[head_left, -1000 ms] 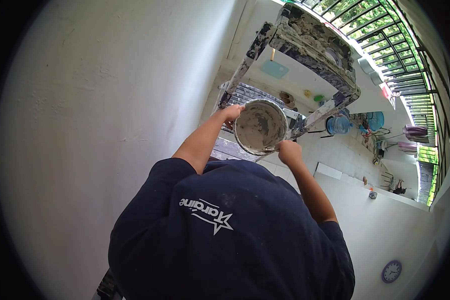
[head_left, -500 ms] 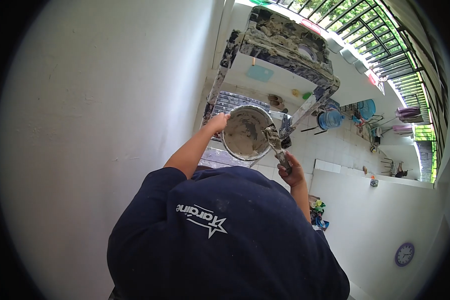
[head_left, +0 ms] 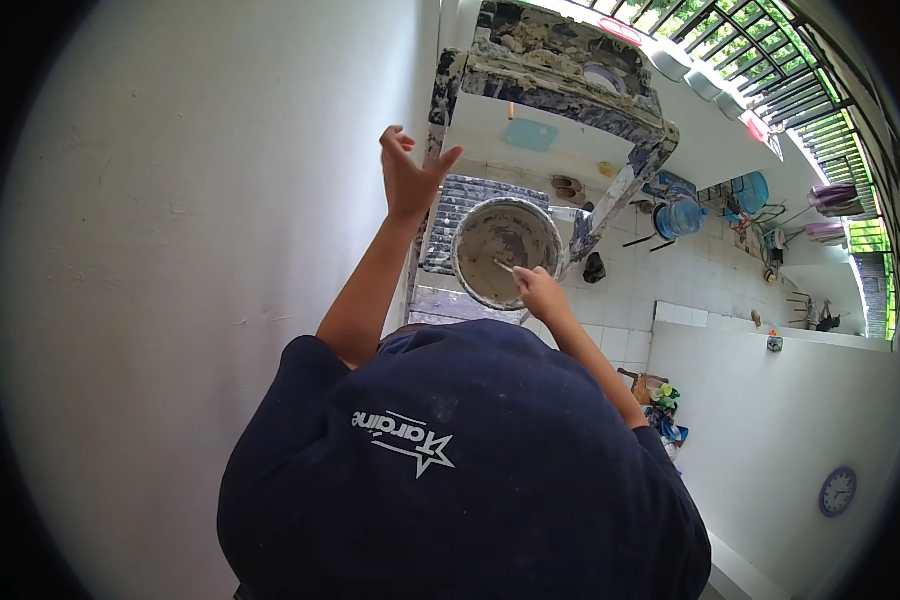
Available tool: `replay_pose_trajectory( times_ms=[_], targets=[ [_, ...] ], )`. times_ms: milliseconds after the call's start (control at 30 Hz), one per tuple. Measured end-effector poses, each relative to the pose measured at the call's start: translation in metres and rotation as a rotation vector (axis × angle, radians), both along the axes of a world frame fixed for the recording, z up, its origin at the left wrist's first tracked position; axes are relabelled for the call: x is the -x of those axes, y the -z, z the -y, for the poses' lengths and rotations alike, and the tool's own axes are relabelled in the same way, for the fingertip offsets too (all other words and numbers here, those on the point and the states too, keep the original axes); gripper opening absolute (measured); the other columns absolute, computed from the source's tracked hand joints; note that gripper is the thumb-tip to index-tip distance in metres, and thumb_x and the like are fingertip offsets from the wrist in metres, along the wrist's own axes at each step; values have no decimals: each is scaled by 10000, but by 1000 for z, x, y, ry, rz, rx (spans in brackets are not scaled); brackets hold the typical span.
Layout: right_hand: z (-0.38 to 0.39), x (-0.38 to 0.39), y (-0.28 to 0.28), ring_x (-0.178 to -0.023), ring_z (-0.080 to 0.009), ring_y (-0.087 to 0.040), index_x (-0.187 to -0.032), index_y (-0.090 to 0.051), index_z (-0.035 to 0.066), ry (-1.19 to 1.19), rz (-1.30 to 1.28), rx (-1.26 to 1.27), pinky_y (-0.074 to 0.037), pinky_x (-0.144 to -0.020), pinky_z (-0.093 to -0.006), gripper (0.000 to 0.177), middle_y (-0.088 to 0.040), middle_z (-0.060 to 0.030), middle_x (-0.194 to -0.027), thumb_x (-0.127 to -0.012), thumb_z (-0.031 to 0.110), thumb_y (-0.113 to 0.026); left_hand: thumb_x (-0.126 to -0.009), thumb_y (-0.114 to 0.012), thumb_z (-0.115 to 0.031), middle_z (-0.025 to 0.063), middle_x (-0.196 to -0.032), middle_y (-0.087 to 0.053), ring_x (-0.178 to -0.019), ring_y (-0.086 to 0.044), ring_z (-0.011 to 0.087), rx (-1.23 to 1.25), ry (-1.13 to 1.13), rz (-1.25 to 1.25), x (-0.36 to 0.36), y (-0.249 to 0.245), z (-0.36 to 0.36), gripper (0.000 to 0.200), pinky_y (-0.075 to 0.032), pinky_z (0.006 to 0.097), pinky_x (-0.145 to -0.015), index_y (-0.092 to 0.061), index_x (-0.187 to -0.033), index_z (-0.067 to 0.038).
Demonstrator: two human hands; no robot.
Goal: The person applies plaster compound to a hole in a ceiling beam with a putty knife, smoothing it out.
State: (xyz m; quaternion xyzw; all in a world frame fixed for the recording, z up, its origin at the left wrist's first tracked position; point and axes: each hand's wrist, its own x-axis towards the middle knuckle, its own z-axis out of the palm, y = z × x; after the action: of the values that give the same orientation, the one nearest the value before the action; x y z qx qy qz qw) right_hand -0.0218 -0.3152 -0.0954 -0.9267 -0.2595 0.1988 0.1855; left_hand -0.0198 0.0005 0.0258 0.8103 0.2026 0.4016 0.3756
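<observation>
My right hand [head_left: 542,292] grips a putty knife [head_left: 505,266], its blade dipping into the bucket. The round bucket [head_left: 458,270] has a rim and inner wall smeared with grey putty, and it sits by the dark ribbed step [head_left: 485,190] of a putty-splattered stepladder [head_left: 615,205]. My left hand [head_left: 410,180] is raised, fingers spread and holding nothing, in front of the ladder's left rail near the white wall.
The ladder's top platform [head_left: 560,85] is caked with putty. A white wall [head_left: 200,250] fills the left side. Below on the tiled floor are a blue water jug [head_left: 678,218] and shoes [head_left: 568,188]. Black railings [head_left: 760,50] run along the upper right.
My left hand has let go of the bucket rim and risen up and left, opening. My right hand has brought the putty knife from the bucket's right edge to inside it.
</observation>
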Motion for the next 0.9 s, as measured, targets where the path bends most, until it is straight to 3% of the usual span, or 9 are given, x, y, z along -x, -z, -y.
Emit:
replay_pose_trajectory(
  times_ms=[100, 133, 300, 467, 567, 667, 733, 767, 900],
  targets=[
    [-14, 6, -2, -1035, -361, -655, -1240, -684, 246, -134, -142, 272, -528, -883, -474, 343, -672, -150, -1115, -907, 278, -608, -894, -735, -347, 145, -808, -682, -763, -696, 314, 311, 280, -23, -23, 40, -9, 395, -521, 424, -663, -579, -1020, -7],
    [-13, 5, -4, -1033, -354, -660, -1244, -679, 256, -158, -129, 306, -533, -884, -468, 354, -672, -143, -1119, -897, 279, -613, -930, -676, -310, 133, -663, -664, -662, -700, 327, 292, 188, -20, -25, 40, -6, 281, -520, 409, -614, -607, -891, -40],
    [-1, -17, -19, -1030, -329, -687, -1174, -722, 273, -237, -133, 444, -551, -871, -452, 330, -721, -130, -1093, -868, 300, -601, -926, -681, -317, 154, -677, -659, -671, -696, 345, 336, 207, -64, -22, 37, -7, 291, -523, 409, -618, -608, -911, -36],
    [-14, -36, -45, -946, -338, -716, -948, -776, 168, -224, 64, 589, -566, -820, -471, 226, -742, -161, -980, -813, 209, -599, -907, -697, -326, 162, -695, -669, -691, -705, 332, 322, 229, 7, -22, 38, -7, 316, -529, 406, -632, -624, -943, -21],
    [-4, -57, -45, -966, -333, -713, -974, -772, 172, -175, 1, 589, -564, -835, -456, 242, -739, -160, -1005, -802, 211, -606, -926, -673, -283, 113, -802, -724, -734, -666, 150, 350, 268, -141, -18, 36, -11, 329, -533, 330, -690, -654, -1067, 13],
    [1, -74, -42, -1014, -359, -691, -1140, -708, 198, -137, -150, 379, -544, -884, -451, 361, -718, -196, -1059, -782, 208, -661, -921, -669, -279, 125, -852, -746, -757, -701, 167, 335, 265, -101, -20, 42, -12, 341, -543, 331, -698, -649, -1091, 16],
    [1, -79, -22, -1030, -386, -677, -1239, -655, 238, -107, -225, 225, -531, -911, -456, 479, -705, -219, -1078, -763, 216, -702, -899, -686, -317, 157, -770, -703, -734, -698, 303, 350, 259, -35, -22, 45, -10, 331, -533, 394, -669, -635, -1003, -7],
    [-6, -74, -23, -1033, -387, -676, -1245, -655, 242, -98, -239, 236, -530, -914, -455, 489, -704, -220, -1083, -759, 217, -701, -889, -695, -336, 173, -729, -682, -722, -696, 371, 353, 256, -1, -22, 44, -10, 332, -529, 425, -654, -628, -959, -18],
    [-29, -40, -19, -1045, -360, -680, -1236, -681, 272, -183, -253, 371, -536, -923, -450, 486, -709, -184, -1114, -751, 238, -689, -891, -682, -338, 179, -746, -688, -742, -697, 379, 366, 244, -41, -20, 42, -9, 327, -529, 432, -664, -635, -962, -22]
  ],
)
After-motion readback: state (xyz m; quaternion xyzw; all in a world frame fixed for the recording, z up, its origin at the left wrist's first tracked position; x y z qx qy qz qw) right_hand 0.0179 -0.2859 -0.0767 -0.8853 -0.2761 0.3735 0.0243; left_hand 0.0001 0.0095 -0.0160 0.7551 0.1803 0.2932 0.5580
